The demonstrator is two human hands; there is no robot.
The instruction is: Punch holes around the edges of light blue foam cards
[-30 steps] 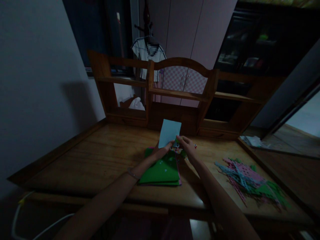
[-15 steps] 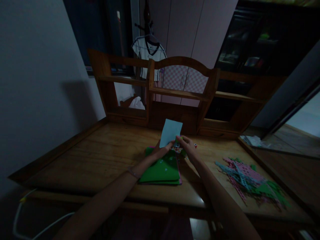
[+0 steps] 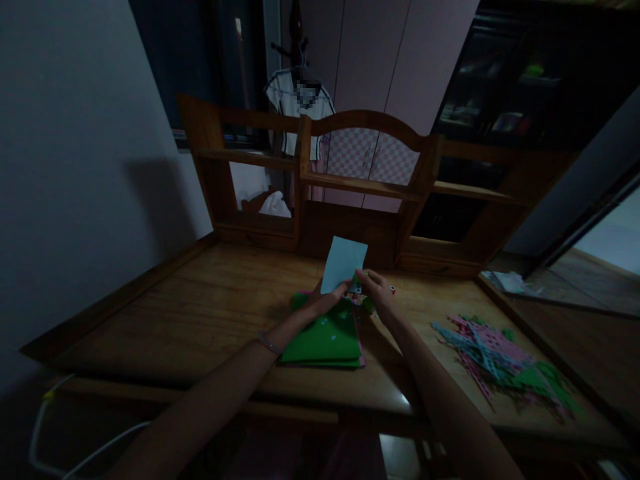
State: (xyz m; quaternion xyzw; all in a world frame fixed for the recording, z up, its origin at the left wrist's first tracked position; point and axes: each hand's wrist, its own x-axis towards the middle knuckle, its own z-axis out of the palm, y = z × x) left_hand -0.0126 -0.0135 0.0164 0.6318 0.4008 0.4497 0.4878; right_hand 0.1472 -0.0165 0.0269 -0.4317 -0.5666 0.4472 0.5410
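A pale blue sheet (image 3: pixel 344 262) with rounded corners is held up by my left hand (image 3: pixel 327 300), whose fingers close on its lower part. At the sheet's lower right corner, my right hand (image 3: pixel 373 285) pinches a small green piece (image 3: pixel 359 275). Beneath my hands lie green felt-like sheets (image 3: pixel 325 343) with a pink edge showing and small pale marks on top. Several small colourful bits sit just under my fingers, partly hidden and too dim to make out. A bracelet is on my left wrist.
Pink, blue and green cut-out strips (image 3: pixel 500 357) are heaped on the right of the wooden table (image 3: pixel 165 320). A wooden shelf unit (image 3: pixel 360 183) borders the back. A small red and white item (image 3: pixel 393 290) lies beyond my right hand.
The view has shifted very slightly. Both hands keep their hold, and the blue sheet stays almost where it was.
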